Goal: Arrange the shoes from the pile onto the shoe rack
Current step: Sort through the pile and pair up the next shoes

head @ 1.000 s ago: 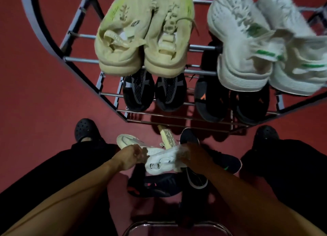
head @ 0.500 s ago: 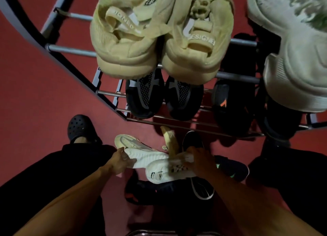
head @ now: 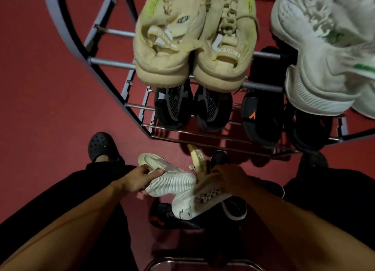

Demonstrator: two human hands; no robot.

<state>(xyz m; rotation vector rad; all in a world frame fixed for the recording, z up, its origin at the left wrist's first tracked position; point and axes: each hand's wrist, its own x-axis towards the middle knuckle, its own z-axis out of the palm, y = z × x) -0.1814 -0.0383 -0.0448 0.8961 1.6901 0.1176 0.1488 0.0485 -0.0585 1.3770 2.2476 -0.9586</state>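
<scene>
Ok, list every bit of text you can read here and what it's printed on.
"ESIGNE": heel strap of the right yellow shoe on the rack; its ends are cut off.
"IGNED", roughly: strap of the left yellow shoe, folded and partly hidden.
Oval badge on the left yellow shoe: too small to read.
White shoes' green marks: blurred.

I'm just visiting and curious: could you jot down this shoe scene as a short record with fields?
left hand: grips a white shoe
right hand: grips a second white shoe
pile: dark shoes on the red floor
rack top: cream pair, pale pair
rack lower: black pairs
</scene>
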